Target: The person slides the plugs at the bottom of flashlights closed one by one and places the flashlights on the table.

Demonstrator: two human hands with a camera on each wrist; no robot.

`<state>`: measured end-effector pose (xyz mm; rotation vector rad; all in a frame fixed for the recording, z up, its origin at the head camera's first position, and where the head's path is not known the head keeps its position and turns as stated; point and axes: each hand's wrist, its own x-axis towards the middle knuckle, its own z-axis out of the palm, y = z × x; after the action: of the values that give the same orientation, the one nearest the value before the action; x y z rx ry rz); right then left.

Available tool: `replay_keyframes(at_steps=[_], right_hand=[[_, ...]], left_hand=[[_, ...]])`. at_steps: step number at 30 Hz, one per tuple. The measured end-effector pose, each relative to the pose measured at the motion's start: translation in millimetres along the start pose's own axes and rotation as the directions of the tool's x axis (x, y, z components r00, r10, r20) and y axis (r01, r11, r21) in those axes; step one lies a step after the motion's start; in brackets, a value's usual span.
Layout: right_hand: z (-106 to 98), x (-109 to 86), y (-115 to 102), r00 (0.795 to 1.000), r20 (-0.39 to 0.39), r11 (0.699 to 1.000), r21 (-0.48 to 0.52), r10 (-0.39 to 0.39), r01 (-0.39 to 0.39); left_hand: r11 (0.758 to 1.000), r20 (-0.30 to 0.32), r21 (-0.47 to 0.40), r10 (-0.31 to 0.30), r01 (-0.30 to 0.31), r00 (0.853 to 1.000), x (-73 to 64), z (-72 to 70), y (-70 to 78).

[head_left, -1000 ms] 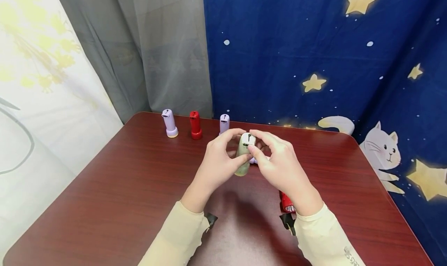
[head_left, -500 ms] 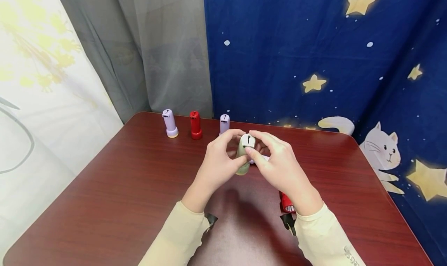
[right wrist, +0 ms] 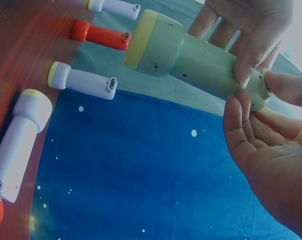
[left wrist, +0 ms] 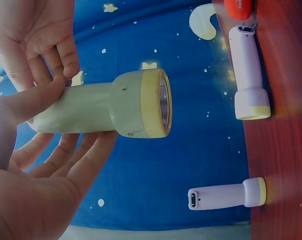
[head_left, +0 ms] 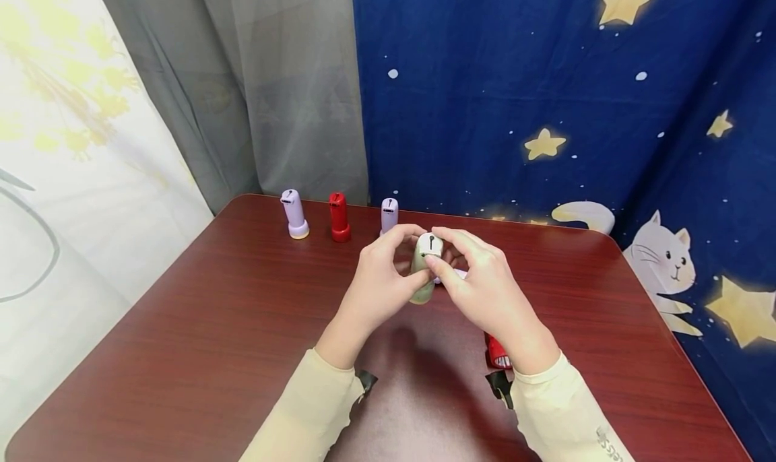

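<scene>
A pale green flashlight (head_left: 422,293) with a yellow rim is held above the table between both hands. My left hand (head_left: 382,272) grips its body, thumb on one side and fingers on the other, as the left wrist view shows. My right hand (head_left: 488,283) pinches the tail end, the thumb (right wrist: 290,89) pressing at the end and the fingertips along the side. In the left wrist view the flashlight's lens end (left wrist: 155,102) points away from the hands. The right thumb covers most of the dark slot on the tail.
A purple flashlight (head_left: 294,214), a red flashlight (head_left: 339,217) and another purple flashlight (head_left: 390,214) stand along the back edge of the brown table (head_left: 212,334). Behind the right hand lies a purple flashlight (head_left: 462,274). A red flashlight (head_left: 500,354) lies by the right wrist, partly hidden.
The right thumb has shifted slightly left and down over the tail's dark slot. The green flashlight has tilted a little, while the left hand has stayed in place.
</scene>
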<state>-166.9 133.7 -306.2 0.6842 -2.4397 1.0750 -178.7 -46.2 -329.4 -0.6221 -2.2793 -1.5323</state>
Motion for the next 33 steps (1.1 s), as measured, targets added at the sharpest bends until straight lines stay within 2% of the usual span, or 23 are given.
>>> replay_keyframes(at_steps=[33], right_hand=[[1.2, -3.0, 3.5, 1.000, -0.003, 1.000, 0.002, 0.003, -0.003]], left_hand=[[1.000, 0.010, 0.005, 0.002, -0.002, 1.000, 0.3, 1.7, -2.3]])
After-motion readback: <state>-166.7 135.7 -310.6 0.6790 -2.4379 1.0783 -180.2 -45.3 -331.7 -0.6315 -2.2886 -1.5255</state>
